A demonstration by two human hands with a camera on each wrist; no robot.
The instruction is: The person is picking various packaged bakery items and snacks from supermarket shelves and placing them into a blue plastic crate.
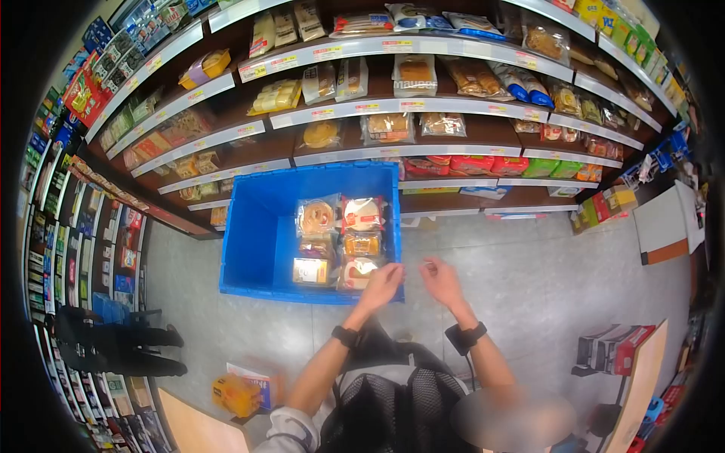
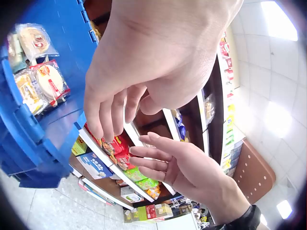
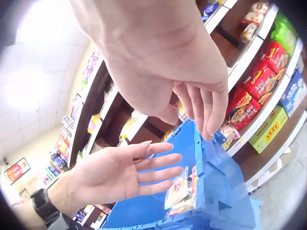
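Note:
Over the front right corner of a blue crate [image 1: 260,226] is my left hand [image 1: 385,282], with nothing in its grasp. My right hand [image 1: 442,281] is in the air just right of the crate, also holding nothing. In the left wrist view the right palm [image 2: 196,167] faces the left hand [image 2: 158,52], and the fingers of both are loosely bent or straight. Packaged breads lie in the crate's right half: a round pastry [image 1: 317,217], a white round bread [image 1: 363,214], a golden bread pack [image 1: 362,244] and a white-labelled pack [image 1: 311,270] among them.
Behind the crate rise store shelves [image 1: 453,106] stocked with bagged breads, with red noodle packs [image 1: 468,164] lower down. Grey floor [image 1: 483,249] stretches to the right. A person [image 1: 121,343] in dark clothes is at the left. A yellow item [image 1: 236,394] is near the bottom left.

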